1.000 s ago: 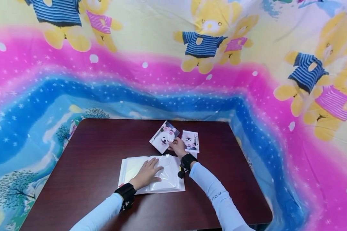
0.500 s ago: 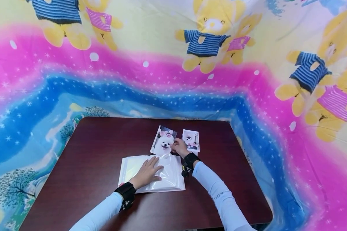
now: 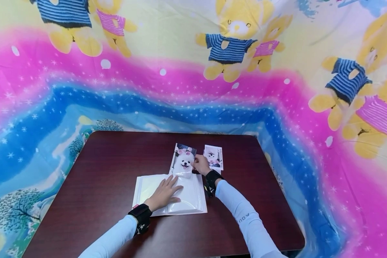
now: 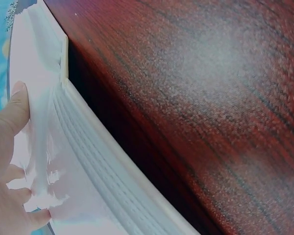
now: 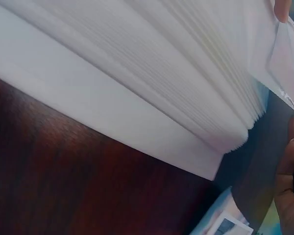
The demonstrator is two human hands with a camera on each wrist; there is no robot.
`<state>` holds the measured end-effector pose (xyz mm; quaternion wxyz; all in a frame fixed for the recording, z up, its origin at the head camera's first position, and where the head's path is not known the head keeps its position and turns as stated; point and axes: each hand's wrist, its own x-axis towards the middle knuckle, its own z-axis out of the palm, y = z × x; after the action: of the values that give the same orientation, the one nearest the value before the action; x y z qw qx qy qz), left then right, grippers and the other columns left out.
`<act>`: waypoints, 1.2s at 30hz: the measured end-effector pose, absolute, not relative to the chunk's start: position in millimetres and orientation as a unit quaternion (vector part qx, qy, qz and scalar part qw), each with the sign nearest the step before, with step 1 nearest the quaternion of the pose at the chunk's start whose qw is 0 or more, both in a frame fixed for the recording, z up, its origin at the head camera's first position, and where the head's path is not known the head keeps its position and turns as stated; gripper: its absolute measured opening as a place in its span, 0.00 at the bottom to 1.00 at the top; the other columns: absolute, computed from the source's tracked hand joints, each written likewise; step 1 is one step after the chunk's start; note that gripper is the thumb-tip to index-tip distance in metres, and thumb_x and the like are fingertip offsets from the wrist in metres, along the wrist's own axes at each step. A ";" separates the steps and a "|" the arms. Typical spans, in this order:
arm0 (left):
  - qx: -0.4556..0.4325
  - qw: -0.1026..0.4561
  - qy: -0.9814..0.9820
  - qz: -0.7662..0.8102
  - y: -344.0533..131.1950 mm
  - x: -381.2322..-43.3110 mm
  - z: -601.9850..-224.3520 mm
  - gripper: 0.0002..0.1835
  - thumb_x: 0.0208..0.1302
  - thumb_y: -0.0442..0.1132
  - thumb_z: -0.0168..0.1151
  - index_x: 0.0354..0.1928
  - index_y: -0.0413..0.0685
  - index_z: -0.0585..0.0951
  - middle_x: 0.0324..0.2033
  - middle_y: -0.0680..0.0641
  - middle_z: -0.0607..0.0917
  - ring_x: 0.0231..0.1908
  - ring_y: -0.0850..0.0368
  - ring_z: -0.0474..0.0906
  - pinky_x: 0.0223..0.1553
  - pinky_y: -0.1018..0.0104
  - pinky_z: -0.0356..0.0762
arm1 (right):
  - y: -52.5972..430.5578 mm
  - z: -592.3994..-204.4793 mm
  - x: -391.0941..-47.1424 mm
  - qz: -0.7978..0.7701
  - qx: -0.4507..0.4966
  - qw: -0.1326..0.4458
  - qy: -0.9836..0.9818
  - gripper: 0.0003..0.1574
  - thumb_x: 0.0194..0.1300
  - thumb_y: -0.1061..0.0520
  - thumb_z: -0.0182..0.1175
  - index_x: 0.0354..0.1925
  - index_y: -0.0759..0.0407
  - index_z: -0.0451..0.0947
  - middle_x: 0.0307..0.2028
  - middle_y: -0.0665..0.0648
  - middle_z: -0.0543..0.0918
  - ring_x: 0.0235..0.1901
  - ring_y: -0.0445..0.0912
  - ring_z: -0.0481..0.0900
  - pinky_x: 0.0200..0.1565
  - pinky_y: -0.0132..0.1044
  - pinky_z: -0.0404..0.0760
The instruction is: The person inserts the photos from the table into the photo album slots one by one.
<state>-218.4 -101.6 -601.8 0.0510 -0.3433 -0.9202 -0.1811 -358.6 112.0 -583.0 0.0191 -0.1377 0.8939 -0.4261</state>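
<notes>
A photo album [image 3: 190, 195] with clear plastic pockets lies open on the table. My left hand [image 3: 162, 195] rests on its pages, fingers spread; in the left wrist view the thumb [image 4: 18, 105] lies along the glossy plastic. My right hand [image 3: 201, 165] pinches the right edge of a photo [image 3: 182, 161] of a white dog wearing pink flowers. The photo's lower end overlaps the top of the album's right page, under shiny plastic at the pocket's mouth. At the right wrist, the album's fanned page edges [image 5: 186, 88] fill much of the view.
Right of the held photo lies a small stack of photos [image 3: 213, 156], partly behind my right hand. Dark wooden table [image 3: 116, 154] surrounds the album. A patterned cloth [image 3: 167, 86] with bears hangs behind and beside the table.
My right hand has turned the dog photo nearly upright and lowered it, bringing its lower end over the album's top edge. My left hand has stayed on the pages.
</notes>
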 end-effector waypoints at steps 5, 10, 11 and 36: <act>-0.344 0.059 -0.919 -0.183 -100.5 -217.7 -602.6 0.27 0.60 0.48 0.69 0.58 0.42 0.80 0.66 0.25 0.66 0.66 0.26 0.59 0.59 0.29 0.62 | 106.0 -575.0 -360.8 -0.363 -0.130 -0.008 0.922 0.13 0.64 0.65 0.66 0.24 0.61 0.74 0.18 0.53 0.78 0.19 0.45 0.78 0.28 0.35 0.71; -0.337 0.048 -0.923 -0.178 -99.7 -216.9 -602.2 0.27 0.61 0.48 0.68 0.59 0.43 0.79 0.67 0.26 0.65 0.67 0.27 0.58 0.60 0.30 0.60 | 103.0 -569.6 -361.2 -0.344 -0.122 0.016 0.931 0.10 0.65 0.66 0.63 0.26 0.63 0.76 0.16 0.52 0.78 0.18 0.45 0.77 0.27 0.34 0.70; -0.337 0.047 -0.923 -0.178 -99.7 -216.5 -602.4 0.27 0.61 0.48 0.68 0.59 0.43 0.79 0.67 0.26 0.65 0.67 0.27 0.58 0.60 0.30 0.60 | 103.0 -569.4 -361.3 -0.341 -0.125 0.020 0.931 0.09 0.65 0.67 0.63 0.27 0.64 0.77 0.16 0.52 0.77 0.18 0.44 0.77 0.27 0.34 0.70; -0.411 0.172 -0.890 -0.100 -90.9 -201.6 -612.4 0.14 0.65 0.41 0.65 0.52 0.54 0.84 0.59 0.39 0.77 0.62 0.36 0.70 0.52 0.34 0.71 | 94.5 -575.9 -362.9 -0.523 -0.136 0.049 0.840 0.24 0.66 0.71 0.59 0.59 0.69 0.71 0.37 0.66 0.83 0.40 0.58 0.81 0.45 0.46 0.79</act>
<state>-201.6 -90.9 -612.4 0.1723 -0.4106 -0.8898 -0.0999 -362.9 94.5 -575.9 0.0489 -0.1364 0.8402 -0.5226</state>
